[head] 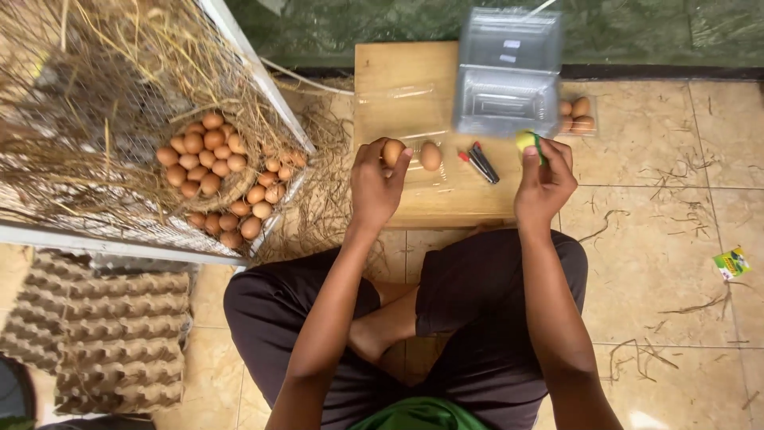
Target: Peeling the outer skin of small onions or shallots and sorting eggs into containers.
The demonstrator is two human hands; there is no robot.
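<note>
While the left hand (374,185) pinches an egg (392,151) in its grip, the right hand (544,179) clamps a sponge (527,142).

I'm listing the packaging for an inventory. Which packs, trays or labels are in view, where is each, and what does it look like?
Clear plastic clamshell box: open, far edge of the wooden board.
Small clear pack of brown eggs: on the tiles right of the clamshell.
Grey-brown pulp egg trays: stacked on the floor, lower left.
Small green and yellow packet: on the tiles, far right.
</note>
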